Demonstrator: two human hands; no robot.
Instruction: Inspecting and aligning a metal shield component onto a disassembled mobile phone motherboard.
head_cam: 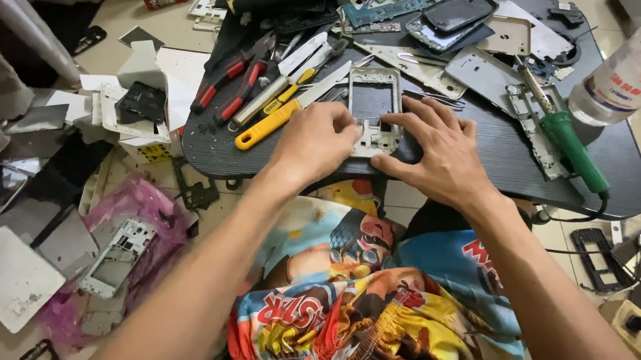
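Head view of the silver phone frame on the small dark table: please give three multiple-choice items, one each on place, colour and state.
1. Where does the silver rectangular metal phone frame lie?
A. on the dark round-cornered table
B. on the floor
C. on the lap

2. What colour is the handle of the soldering iron?
A. red
B. green
C. blue

3. How is the frame held?
A. left hand alone
B. untouched
C. left hand and right hand together

Answers: 1 A, it rests flat on the tabletop; 2 B, the grip is plainly green; 3 C, fingers of both hands press its lower end.

phone frame (374, 110) on table (498, 155), pliers (227, 83) left
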